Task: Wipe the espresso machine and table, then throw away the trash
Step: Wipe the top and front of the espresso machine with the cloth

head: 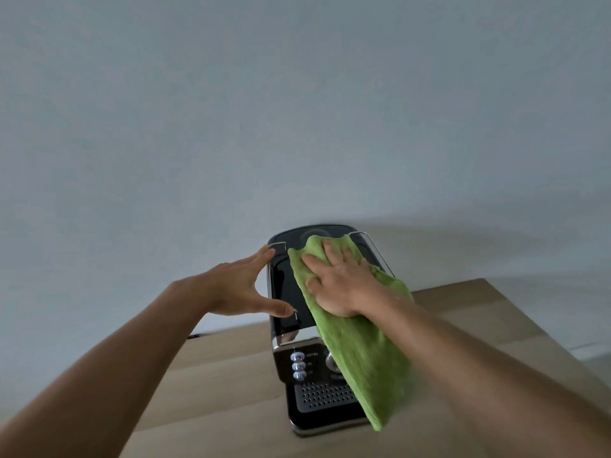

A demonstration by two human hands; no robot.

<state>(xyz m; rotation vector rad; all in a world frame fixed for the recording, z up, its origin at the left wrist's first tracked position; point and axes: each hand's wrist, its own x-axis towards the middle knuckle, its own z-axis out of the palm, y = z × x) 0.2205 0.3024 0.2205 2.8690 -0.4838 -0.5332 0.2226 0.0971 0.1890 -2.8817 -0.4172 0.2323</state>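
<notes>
A black espresso machine (pixel 286 292) with chrome buttons and a perforated drip tray stands on a light wooden table (pixel 211 385), against the wall. A green cloth (pixel 357 358) lies over the machine's top and hangs down its right front. My right hand (pixel 334 279) presses flat on the cloth on top of the machine. My left hand (pixel 241 285) is spread against the machine's left top edge, thumb and fingertips touching the rim, holding nothing. No trash is in view.
A plain grey-white wall (pixel 297 110) fills the upper half of the view. A dark cable (pixel 198 335) shows behind the table's far edge, left of the machine. The table's right edge (pixel 542 338) runs diagonally beside my right forearm.
</notes>
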